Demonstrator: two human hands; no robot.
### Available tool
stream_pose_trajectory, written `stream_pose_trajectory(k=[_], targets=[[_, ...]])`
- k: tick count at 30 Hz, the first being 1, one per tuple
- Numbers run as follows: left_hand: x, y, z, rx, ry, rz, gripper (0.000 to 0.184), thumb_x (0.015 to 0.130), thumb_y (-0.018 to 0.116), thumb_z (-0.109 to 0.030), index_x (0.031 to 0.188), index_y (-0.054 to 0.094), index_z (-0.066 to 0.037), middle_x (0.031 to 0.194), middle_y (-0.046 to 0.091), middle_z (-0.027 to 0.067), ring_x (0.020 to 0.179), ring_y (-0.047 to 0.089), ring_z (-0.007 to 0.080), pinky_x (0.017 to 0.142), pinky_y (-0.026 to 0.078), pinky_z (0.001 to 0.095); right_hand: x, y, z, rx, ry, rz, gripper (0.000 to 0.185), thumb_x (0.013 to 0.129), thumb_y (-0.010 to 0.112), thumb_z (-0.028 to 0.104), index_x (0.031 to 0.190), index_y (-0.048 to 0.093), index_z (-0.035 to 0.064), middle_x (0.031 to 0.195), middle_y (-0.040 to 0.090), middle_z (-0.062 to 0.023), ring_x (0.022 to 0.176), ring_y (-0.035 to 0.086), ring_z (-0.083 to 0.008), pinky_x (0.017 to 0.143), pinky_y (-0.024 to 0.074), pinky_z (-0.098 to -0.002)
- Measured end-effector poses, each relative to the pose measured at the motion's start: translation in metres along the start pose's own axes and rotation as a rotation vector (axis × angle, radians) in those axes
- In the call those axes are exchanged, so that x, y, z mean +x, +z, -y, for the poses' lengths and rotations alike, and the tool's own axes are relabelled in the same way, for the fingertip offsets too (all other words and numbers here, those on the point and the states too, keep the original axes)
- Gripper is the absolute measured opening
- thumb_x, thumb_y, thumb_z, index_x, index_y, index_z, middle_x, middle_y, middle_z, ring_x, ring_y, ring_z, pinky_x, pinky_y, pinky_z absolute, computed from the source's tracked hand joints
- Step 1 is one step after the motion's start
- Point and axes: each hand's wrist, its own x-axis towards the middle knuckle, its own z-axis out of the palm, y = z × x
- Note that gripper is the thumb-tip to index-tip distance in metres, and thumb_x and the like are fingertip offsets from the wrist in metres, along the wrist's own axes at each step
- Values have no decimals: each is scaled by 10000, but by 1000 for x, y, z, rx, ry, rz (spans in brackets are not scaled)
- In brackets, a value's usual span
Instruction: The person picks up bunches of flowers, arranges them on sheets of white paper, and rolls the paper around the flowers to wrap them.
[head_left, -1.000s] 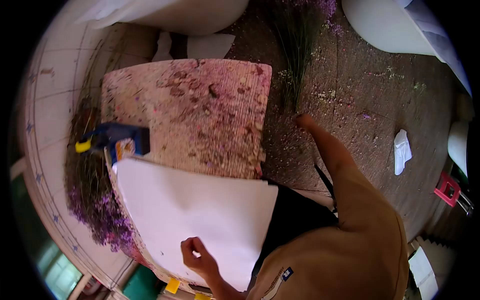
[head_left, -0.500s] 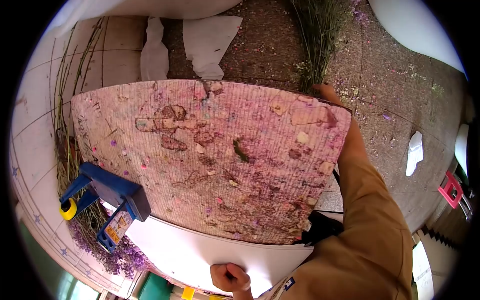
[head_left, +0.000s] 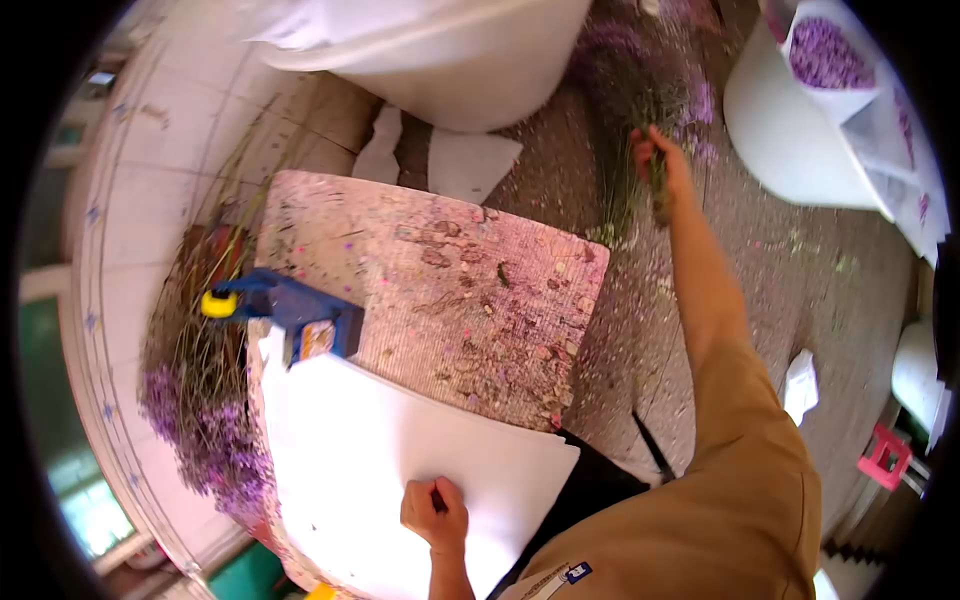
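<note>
My right hand (head_left: 660,160), arm stretched far out, is closed round the stems of a bunch of purple flowers (head_left: 640,100) beyond the board's right edge. My left hand (head_left: 435,512) lies curled in a fist on the white paper sheets (head_left: 340,440). Dark shadow fills the hollow of this fist, so what is inside, if anything, is hidden. Behind the paper is a pink-stained, ribbed board (head_left: 430,300) strewn with plant scraps. A blue device (head_left: 300,310) with a yellow round part stands at the paper's upper left corner.
Long-stemmed purple flowers (head_left: 225,460) lie along the left side. A large white container (head_left: 470,70) stands at the back. Another white tub (head_left: 790,130), with purple blooms above, is at the far right. A pink stool-like object (head_left: 885,458) stands lower right. Petals litter the floor.
The view has shifted, showing more of the paper and the floor. My right hand, earlier mostly hidden at the board's far corner by the stems, is now farther out. My left hand remains on the paper.
</note>
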Motion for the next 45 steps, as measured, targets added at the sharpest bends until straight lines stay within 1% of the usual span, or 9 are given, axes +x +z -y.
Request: stream_pose_trajectory(k=[9, 13, 15, 17, 25, 31, 33, 36, 45], targets=[[3, -2, -7, 0, 57, -116, 205, 829, 689, -21, 715, 533, -91, 633, 540, 52, 501, 528, 270, 454, 405, 380, 8, 380, 316, 283, -167, 585, 190, 1006, 599, 170, 975, 546, -10, 809, 511, -61, 731, 526, -158, 675, 495, -285], [-1, -3, -4, -12, 59, -134, 172, 845, 699, -80, 738, 565, -91, 677, 587, 61, 567, 579, 293, 510, 459, 410, -126, 546, 266, 128, -672, 553, 118, 933, 478, -38, 855, 566, -38, 717, 599, -145, 620, 620, -259, 629, 621, -394], [-9, -4, -4, 16, -8, -58, 134, 859, 694, -111, 783, 587, -86, 776, 628, 91, 717, 627, 321, 631, 500, 438, -242, 577, 180, -35, -764, 866, 83, 970, 483, -24, 944, 559, -49, 729, 541, -82, 608, 518, -192, 517, 452, -292], [-21, -8, -2, 20, 61, -23, 105, 863, 699, -138, 906, 622, -81, 932, 646, 115, 917, 630, 338, 773, 494, 469, -326, 578, 110, -383, -634, 766, 524, 831, 789, 240, 1279, 639, 16, 1028, 710, -127, 829, 666, -233, 726, 518, -485], [-142, -83, -17, -10, 75, 161, 688, 837, 800, -305, 1439, 528, -114, 1534, 450, 106, 1448, 382, 345, 1173, 303, 569, -426, 398, -78, -983, -487, 1107, 329, 966, 701, 271, 1087, 575, -8, 720, 575, -77, 537, 551, -154, 486, 437, -290], [-206, -93, 10, 126, 117, 237, 920, 763, 861, -337, 1551, 418, -171, 1635, 338, 65, 1559, 215, 299, 1251, 166, 602, -341, 254, -91, -1726, 5, 1046, 417, 829, 776, 64, 1213, 622, 18, 894, 674, -59, 793, 650, -188, 718, 549, -339], [-211, -85, 16, 84, 95, 202, 910, 775, 855, -331, 1553, 414, -166, 1630, 347, 63, 1555, 221, 313, 1253, 162, 601, -298, 222, -85, -2122, -420, 1360, 354, 795, 739, 46, 1141, 671, 22, 981, 722, -127, 871, 681, -252, 795, 548, -369], [-209, -72, 17, -71, 40, 297, 871, 812, 829, -328, 1554, 410, -146, 1617, 370, 77, 1547, 232, 335, 1258, 149, 596, -276, 233, -94, -2517, -312, 1363, 346, 761, 716, 54, 1103, 668, 29, 1027, 666, -269, 977, 660, -452, 834, 521, -456], [-241, -103, 34, -699, -79, 195, 730, 904, 734, -350, 1447, 486, 69, 1507, 487, 248, 1430, 419, 410, 1178, 360, 469, -269, 332, -137, -3074, -952, 1134, 609, 759, 758, 95, 1342, 582, 97, 1153, 683, -191, 1115, 624, -418, 941, 492, -484]])
